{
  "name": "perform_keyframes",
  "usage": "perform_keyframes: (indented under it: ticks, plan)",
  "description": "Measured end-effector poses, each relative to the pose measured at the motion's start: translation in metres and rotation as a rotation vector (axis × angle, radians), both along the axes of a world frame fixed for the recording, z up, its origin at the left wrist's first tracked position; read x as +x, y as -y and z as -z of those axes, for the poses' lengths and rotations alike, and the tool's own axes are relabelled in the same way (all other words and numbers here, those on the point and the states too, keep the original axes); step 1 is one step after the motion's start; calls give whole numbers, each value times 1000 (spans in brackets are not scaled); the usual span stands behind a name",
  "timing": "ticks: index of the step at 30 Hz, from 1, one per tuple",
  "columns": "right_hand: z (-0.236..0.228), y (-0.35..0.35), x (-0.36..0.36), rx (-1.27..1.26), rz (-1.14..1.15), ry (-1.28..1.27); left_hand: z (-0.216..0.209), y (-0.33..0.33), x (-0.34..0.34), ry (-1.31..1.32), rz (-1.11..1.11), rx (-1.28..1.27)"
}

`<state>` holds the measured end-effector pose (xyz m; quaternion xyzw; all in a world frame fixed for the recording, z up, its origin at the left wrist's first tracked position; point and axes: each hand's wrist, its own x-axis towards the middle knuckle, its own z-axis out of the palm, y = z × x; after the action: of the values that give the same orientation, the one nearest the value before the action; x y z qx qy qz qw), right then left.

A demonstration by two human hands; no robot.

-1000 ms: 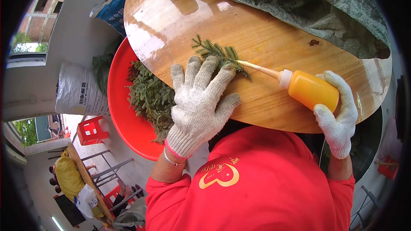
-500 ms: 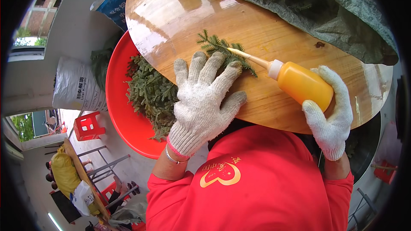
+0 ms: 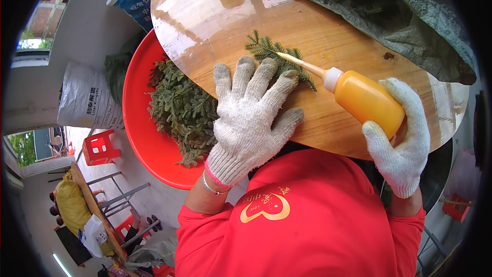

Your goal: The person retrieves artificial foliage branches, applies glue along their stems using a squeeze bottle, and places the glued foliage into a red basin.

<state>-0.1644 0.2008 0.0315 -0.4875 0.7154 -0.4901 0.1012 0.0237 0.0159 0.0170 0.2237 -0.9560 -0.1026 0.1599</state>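
Observation:
My left hand (image 3: 251, 110), in a white knit glove with greyed fingertips, lies with its fingers spread on the round wooden table (image 3: 215, 25). Its fingertips rest against a small green conifer sprig (image 3: 274, 54). My right hand (image 3: 405, 133), gloved too, grips a squeeze bottle (image 3: 366, 100) filled with yellow-orange liquid. The bottle lies tilted, and its long pale nozzle points left, with the tip over the sprig. Whether the tip touches the needles I cannot tell.
A red basin (image 3: 141, 138) heaped with green sprigs (image 3: 182, 107) stands at the table's left. Grey-green plastic sheeting (image 3: 405, 25) with more greenery covers the far right edge. A white sack (image 3: 84, 95) and a red stool (image 3: 100, 147) are farther left.
The whole view has shifted slightly. The bottle and both hands keep nearly the same places relative to the sprig and the table.

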Motion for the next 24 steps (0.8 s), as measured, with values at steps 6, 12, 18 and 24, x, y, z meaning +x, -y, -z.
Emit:
perform_keyframes:
  ticks: [6, 12, 18, 24]
  plan:
    - [-30, 1, -5, 83, -104, -247, 3, 0, 2, -31, 1, 13]
    - [-47, -4, -2, 124, -121, -402, 9, 1, 1, -89, 18, -3]
    - [-55, -9, -3, 164, -131, -442, 10, 0, 1, -98, 16, -2]
    - [-57, -11, -4, 172, -118, -447, 12, 0, 1, -113, 9, -15]
